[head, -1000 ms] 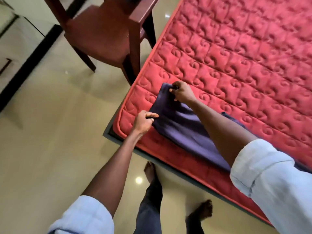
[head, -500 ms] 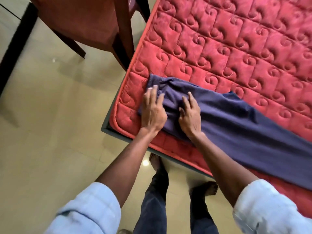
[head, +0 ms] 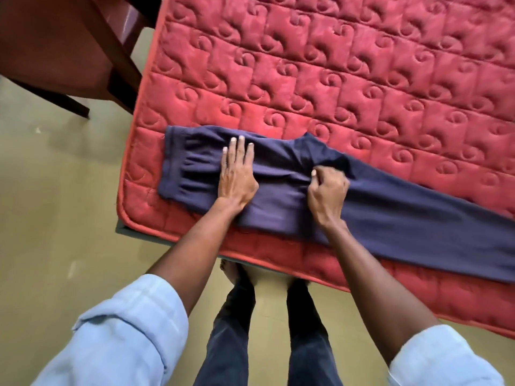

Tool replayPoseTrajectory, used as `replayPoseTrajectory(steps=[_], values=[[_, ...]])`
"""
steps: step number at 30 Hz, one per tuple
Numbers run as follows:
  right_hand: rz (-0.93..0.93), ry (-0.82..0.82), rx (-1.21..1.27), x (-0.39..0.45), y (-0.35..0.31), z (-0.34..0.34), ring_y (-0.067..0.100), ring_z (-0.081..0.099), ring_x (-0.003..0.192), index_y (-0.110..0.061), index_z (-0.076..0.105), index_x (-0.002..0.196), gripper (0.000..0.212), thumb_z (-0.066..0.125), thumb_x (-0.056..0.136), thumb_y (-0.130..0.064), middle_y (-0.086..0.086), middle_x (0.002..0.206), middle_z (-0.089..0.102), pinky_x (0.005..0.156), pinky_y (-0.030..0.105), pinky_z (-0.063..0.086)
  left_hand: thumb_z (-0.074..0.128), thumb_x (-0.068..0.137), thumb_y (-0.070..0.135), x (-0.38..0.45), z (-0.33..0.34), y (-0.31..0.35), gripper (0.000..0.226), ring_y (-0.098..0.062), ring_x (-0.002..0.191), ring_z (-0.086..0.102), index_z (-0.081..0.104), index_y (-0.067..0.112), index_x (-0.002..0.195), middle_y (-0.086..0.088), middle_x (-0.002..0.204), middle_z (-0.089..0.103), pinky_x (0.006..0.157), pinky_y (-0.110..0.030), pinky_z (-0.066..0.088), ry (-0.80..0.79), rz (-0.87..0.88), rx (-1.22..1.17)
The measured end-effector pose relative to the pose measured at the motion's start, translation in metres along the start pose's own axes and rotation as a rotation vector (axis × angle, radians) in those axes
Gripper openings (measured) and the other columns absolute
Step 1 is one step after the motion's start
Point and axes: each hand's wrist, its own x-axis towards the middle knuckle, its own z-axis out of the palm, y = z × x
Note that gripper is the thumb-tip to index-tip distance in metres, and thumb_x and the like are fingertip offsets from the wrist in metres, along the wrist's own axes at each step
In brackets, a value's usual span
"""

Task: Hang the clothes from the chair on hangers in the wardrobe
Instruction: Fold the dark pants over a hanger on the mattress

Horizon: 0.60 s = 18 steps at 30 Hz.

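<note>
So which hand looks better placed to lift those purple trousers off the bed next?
Probably the right hand: it already pinches the purple trousers near their middle, while the left hand lies flat on them.

Since 1 s ago, the navy trousers (head: 390, 218) now lie spread flat along the mattress edge, waistband end to the left. Left hand (head: 237, 176) went from pinching the cloth to pressing flat w/ straight fingers. Right hand (head: 327, 190), flat 0.5 s ago, now pinches a fold.

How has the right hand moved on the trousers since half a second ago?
Yes: the right hand moved right along the trousers, away from the mattress corner, and now pinches the fabric.
</note>
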Motion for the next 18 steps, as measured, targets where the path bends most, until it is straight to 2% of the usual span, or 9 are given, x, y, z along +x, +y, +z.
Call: replayPoseTrajectory(steps=[2, 4, 7, 8, 10, 12, 14, 16, 18], values=[[0.053, 0.056, 0.02, 0.036, 0.004, -0.014, 0.036, 0.058, 0.093, -0.008, 0.068, 0.089, 0.018, 0.052, 0.087, -0.017, 0.016, 0.091, 0.067, 0.083, 0.04, 0.035, 0.042, 0.074, 0.01, 0.015, 0.004, 0.01, 0.077, -0.034, 0.15, 0.014, 0.032, 0.006, 0.151, -0.017, 0.16, 0.023, 0.122, -0.047, 0.006, -0.008, 0.077, -0.041], [0.061, -0.014, 0.014, 0.072, 0.007, -0.018, 0.039, 0.057, 0.1, -0.006, 0.067, 0.095, 0.022, 0.051, 0.092, -0.021, 0.019, 0.099, 0.067, 0.087, 0.043, 0.036, 0.038, 0.079, 0.016, 0.033, 0.004, 0.014, 0.071, -0.033, 0.148, 0.02, 0.037, 0.006, 0.149, -0.017, 0.158, 0.03, 0.122, -0.047, 0.007, 0.04, 0.077, -0.07], [0.051, -0.341, -0.045, 0.113, -0.001, -0.008, 0.037, 0.057, 0.111, -0.012, 0.064, 0.106, 0.033, 0.046, 0.098, -0.038, 0.017, 0.112, 0.067, 0.097, 0.044, 0.033, 0.035, 0.09, 0.017, 0.06, 0.002, 0.005, 0.058, -0.034, 0.146, 0.026, 0.042, 0.004, 0.146, -0.018, 0.154, 0.036, 0.121, -0.047, 0.01, 0.171, 0.012, -0.062], [0.079, -0.466, -0.039, 0.122, -0.003, 0.0, 0.033, 0.058, 0.11, -0.015, 0.065, 0.101, 0.034, 0.046, 0.097, -0.044, 0.014, 0.112, 0.068, 0.1, 0.046, 0.031, 0.033, 0.095, 0.016, 0.066, 0.004, -0.001, 0.053, -0.034, 0.146, 0.026, 0.042, 0.003, 0.145, -0.018, 0.154, 0.036, 0.121, -0.046, 0.009, 0.189, -0.023, -0.056], [0.16, -0.603, 0.021, 0.134, -0.004, 0.014, 0.026, 0.058, 0.094, -0.017, 0.06, 0.082, 0.031, 0.057, 0.09, -0.047, 0.006, 0.095, 0.068, 0.1, 0.048, 0.031, 0.033, 0.1, 0.016, 0.073, 0.008, -0.012, 0.048, -0.034, 0.147, 0.023, 0.041, 0.002, 0.145, -0.019, 0.155, 0.034, 0.122, -0.044, 0.008, 0.189, -0.075, -0.056], [0.275, -0.572, 0.18, 0.141, -0.002, 0.021, 0.021, 0.055, 0.08, -0.018, 0.05, 0.068, 0.031, 0.065, 0.082, -0.041, -0.001, 0.073, 0.062, 0.091, 0.045, 0.037, 0.033, 0.102, 0.02, 0.072, 0.014, -0.024, 0.049, -0.033, 0.148, 0.02, 0.037, 0.002, 0.147, -0.02, 0.156, 0.031, 0.122, -0.043, 0.007, 0.173, -0.105, -0.061], [0.355, -0.463, 0.298, 0.144, 0.003, 0.022, 0.021, 0.054, 0.073, -0.019, 0.044, 0.064, 0.031, 0.064, 0.082, -0.035, -0.002, 0.066, 0.056, 0.081, 0.041, 0.044, 0.031, 0.103, 0.028, 0.068, 0.02, -0.038, 0.054, -0.034, 0.149, 0.019, 0.033, 0.001, 0.149, -0.02, 0.157, 0.029, 0.123, -0.044, 0.007, 0.161, -0.138, -0.072], [0.337, -0.342, 0.284, 0.142, 0.005, 0.022, 0.023, 0.052, 0.076, -0.02, 0.042, 0.068, 0.029, 0.06, 0.089, -0.03, 0.003, 0.074, 0.056, 0.076, 0.039, 0.043, 0.026, 0.102, 0.036, 0.062, 0.028, -0.05, 0.06, -0.035, 0.149, 0.018, 0.029, 0.001, 0.151, -0.017, 0.159, 0.026, 0.123, -0.044, 0.005, 0.158, -0.148, -0.047], [0.311, -0.227, 0.258, 0.136, -0.001, 0.027, 0.027, 0.055, 0.087, -0.017, 0.048, 0.081, 0.018, 0.056, 0.093, -0.025, 0.009, 0.086, 0.059, 0.082, 0.04, 0.038, 0.023, 0.102, 0.041, 0.062, 0.033, -0.058, 0.063, -0.035, 0.15, 0.015, 0.026, 0.004, 0.153, -0.015, 0.161, 0.022, 0.123, -0.043, 0.003, 0.149, -0.142, -0.011]])
